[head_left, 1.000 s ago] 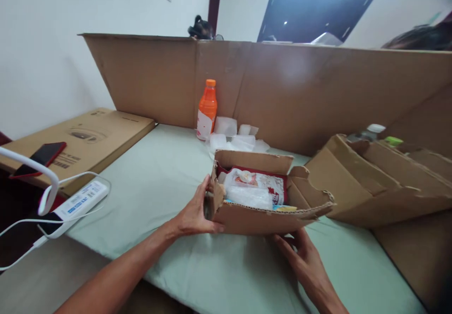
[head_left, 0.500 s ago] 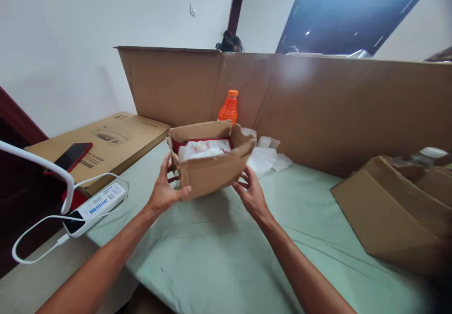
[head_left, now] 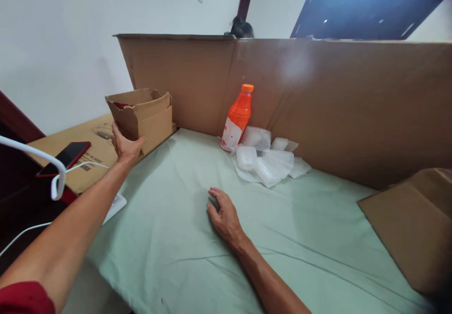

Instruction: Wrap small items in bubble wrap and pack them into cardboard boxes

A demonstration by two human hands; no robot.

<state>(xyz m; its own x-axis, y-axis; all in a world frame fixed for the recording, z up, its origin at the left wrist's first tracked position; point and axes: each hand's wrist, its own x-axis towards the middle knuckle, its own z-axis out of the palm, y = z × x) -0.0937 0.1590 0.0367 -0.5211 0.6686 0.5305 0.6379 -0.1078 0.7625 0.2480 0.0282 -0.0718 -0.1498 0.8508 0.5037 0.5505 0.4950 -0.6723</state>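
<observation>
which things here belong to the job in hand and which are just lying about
Job in hand:
- open cardboard box
- left hand, gripping it
- right hand, holding nothing

Probably lying about:
- orange bottle
- clear plastic packaging
- phone on the flat carton

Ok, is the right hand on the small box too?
No, only the left hand holds the small box; the right hand is over the green cloth.

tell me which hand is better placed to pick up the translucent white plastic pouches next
Probably the right hand: it looks free and is nearer the translucent white plastic pouches, while the left hand touches the open brown cardboard box.
</observation>
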